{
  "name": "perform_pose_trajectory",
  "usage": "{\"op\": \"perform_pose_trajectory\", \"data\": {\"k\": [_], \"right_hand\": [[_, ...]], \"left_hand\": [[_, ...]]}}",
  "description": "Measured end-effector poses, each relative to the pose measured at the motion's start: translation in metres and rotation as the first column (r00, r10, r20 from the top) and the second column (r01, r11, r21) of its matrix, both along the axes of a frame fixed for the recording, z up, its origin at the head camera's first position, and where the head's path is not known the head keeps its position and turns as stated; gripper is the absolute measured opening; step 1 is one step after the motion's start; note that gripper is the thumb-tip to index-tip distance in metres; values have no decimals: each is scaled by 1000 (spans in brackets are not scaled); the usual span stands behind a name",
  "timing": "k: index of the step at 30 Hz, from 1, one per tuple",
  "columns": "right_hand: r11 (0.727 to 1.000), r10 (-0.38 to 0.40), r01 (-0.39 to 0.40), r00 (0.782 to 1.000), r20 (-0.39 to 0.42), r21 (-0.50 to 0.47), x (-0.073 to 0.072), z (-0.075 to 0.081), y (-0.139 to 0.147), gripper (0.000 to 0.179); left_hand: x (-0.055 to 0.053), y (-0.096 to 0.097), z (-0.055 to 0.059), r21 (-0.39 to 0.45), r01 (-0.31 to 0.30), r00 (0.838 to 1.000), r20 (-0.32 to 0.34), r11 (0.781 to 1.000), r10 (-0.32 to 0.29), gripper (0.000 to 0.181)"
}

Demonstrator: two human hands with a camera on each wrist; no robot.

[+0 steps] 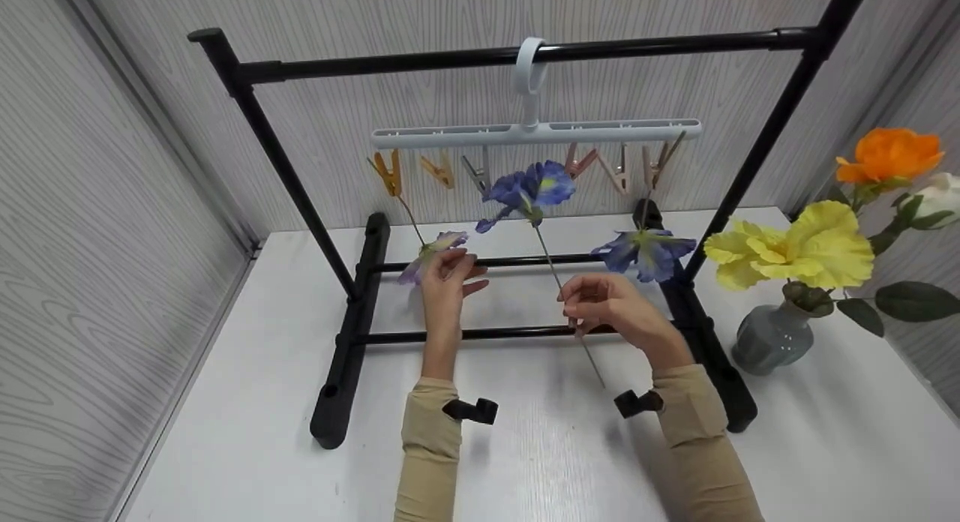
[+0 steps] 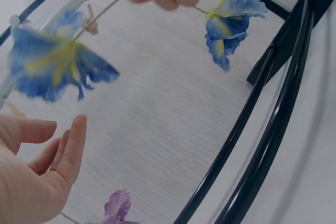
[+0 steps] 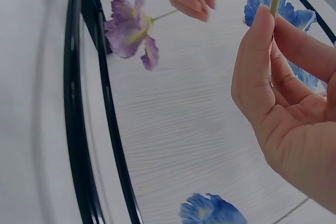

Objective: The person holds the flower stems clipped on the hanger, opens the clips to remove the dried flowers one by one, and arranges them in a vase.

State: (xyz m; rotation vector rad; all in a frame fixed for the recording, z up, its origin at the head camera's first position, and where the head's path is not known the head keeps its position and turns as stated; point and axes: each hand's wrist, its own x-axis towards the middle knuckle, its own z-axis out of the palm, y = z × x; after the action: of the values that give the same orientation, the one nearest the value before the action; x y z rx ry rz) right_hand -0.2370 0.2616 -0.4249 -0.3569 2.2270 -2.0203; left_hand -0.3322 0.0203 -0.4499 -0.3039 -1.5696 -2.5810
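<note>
Between thumb and fingers, my right hand (image 1: 619, 304) pinches the thin stem of a blue artificial iris (image 1: 536, 186). Its bloom points up in front of several clothespins (image 1: 480, 173) under a pale clip hanger (image 1: 607, 133). My left hand (image 1: 444, 286) holds nothing, its fingers loosely bent in the left wrist view. In the head view it overlaps a purple flower (image 3: 126, 27), which hangs upside down from an orange clothespin (image 1: 388, 173); the right wrist view shows them apart. Another blue iris (image 1: 646, 253) hangs head-down from a pinkish clothespin (image 1: 654, 166) at the right.
A black rack (image 1: 420, 63) carries the hanger on its top bar, with two low crossbars behind and below my hands. On the right stands a grey vase (image 1: 772, 342) with a yellow flower (image 1: 795, 244), an orange flower (image 1: 892, 154) and a white bloom (image 1: 937, 199).
</note>
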Motion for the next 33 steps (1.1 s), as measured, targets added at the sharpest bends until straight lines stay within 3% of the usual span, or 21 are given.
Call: {"op": "perform_pose_trajectory", "data": {"k": [4, 8, 11, 14, 18, 23, 28, 33], "right_hand": [[999, -27, 28, 999, -35, 20, 7, 8, 10, 9], [1000, -10, 10, 996, -90, -3, 13, 14, 20, 9], [999, 5, -9, 989, -145, -31, 19, 19, 27, 14], [998, 6, -17, 980, -201, -54, 27, 25, 34, 18], [995, -7, -21, 963, -270, -99, 38, 32, 42, 21], [986, -44, -13, 943, -330, -167, 52, 39, 52, 24], [972, -184, 124, 931, -314, -200, 63, 45, 64, 24], [940, -303, 225, 897, -321, -258, 71, 46, 79, 20]], "left_hand": [[-4, -11, 0, 7, -76, 997, 16, 997, 76, 23], [-11, -18, -3, 6, -179, 983, 30, 984, 178, 30], [-19, -21, -7, -2, -232, 973, -1, 973, 232, 36], [-26, -25, -13, -35, -224, 973, -57, 974, 222, 48], [-32, -31, -18, -73, -147, 986, -94, 986, 140, 66], [-34, -34, -19, -88, -84, 991, -106, 993, 75, 69], [-34, -33, -18, -80, -63, 991, -122, 995, 53, 65], [-30, -31, -16, -121, -95, 988, -131, 988, 79, 46]]}}
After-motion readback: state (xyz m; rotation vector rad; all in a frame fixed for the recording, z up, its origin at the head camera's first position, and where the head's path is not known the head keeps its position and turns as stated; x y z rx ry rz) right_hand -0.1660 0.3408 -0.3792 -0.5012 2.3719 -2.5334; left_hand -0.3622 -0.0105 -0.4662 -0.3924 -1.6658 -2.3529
